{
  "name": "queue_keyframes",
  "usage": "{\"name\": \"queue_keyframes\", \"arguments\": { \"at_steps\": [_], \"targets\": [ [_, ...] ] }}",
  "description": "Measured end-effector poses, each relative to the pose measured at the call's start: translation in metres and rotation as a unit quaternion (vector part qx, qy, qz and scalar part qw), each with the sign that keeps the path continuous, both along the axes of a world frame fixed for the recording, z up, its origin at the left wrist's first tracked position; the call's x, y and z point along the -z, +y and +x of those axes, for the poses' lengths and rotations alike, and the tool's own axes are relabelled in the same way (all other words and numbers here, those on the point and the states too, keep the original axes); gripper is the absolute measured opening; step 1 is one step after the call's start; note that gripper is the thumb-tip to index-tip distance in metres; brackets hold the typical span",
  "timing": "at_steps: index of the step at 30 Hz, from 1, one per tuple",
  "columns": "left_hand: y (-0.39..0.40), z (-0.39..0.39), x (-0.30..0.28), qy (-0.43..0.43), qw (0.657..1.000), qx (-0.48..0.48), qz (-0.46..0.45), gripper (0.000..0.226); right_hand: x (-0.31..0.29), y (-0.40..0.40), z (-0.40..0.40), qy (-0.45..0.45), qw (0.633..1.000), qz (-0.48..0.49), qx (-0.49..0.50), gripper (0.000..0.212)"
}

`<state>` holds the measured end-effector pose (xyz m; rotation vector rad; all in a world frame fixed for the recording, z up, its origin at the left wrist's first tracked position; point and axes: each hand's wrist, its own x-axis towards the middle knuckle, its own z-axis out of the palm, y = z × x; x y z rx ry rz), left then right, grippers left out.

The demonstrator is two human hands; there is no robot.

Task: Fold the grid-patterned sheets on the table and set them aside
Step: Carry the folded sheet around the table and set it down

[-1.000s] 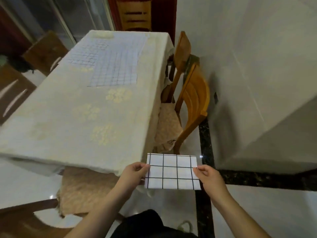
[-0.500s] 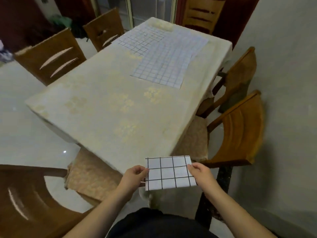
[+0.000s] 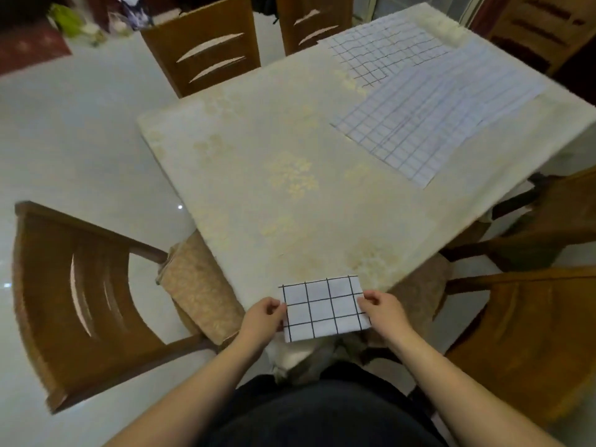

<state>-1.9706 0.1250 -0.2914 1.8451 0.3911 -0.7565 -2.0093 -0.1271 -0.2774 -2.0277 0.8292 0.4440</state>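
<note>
Pinching a folded sheet (image 3: pixel 325 307) from both sides, the person holds it stretched flat just past the near corner of the table (image 3: pixel 258 175): the left hand (image 3: pixel 263 317) is clamped on its left edge, thumb on top, and the right hand (image 3: pixel 382 309) on its right edge the same way, so the small rectangle sits squarely between them. It is white with a bold black grid, crisp-edged and smooth. Well beyond the hands, toward the far end of the table, two more sheets lie unfolded: a pale one with thin, faint grid lines (image 3: pixel 432 114), slightly rippled, overlapping a white one with darker lines (image 3: pixel 377 50) farther off to its left. A cream tablecloth with a dull gold floral weave covers the table. Wooden chairs stand around it, with one curved slatted back (image 3: pixel 74 295) to the left of the left hand, its seat under a tan patterned cushion (image 3: pixel 196 285).
</note>
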Motion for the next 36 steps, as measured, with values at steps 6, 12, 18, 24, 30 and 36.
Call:
{"name": "queue_keyframes", "arguments": {
  "at_steps": [6, 12, 18, 24, 30, 36],
  "targets": [
    [-0.014, -0.012, 0.008, -0.014, 0.995, -0.050, 0.081, 0.012, 0.019, -0.018, 0.045, 0.013, 0.991, -0.020, -0.128, 0.028],
    [-0.027, -0.016, 0.014, -0.043, 0.983, -0.030, 0.177, 0.014, 0.029, -0.031, 0.062, 0.002, 0.982, -0.028, -0.189, 0.022],
    [-0.028, -0.017, 0.022, -0.059, 0.974, -0.047, 0.216, 0.018, 0.039, -0.031, 0.069, -0.024, 0.976, -0.034, -0.215, 0.019],
    [-0.029, -0.023, 0.019, -0.202, 0.925, -0.002, 0.321, 0.026, 0.032, -0.032, 0.063, -0.150, 0.955, -0.075, -0.244, 0.030],
    [-0.030, -0.031, 0.038, -0.374, 0.823, 0.212, 0.371, 0.073, 0.047, -0.008, 0.051, -0.237, 0.797, -0.211, -0.514, 0.051],
    [-0.031, -0.036, 0.045, -0.277, 0.818, 0.323, 0.388, 0.088, 0.060, 0.014, 0.048, -0.172, 0.725, -0.246, -0.620, 0.064]
  ]
}}
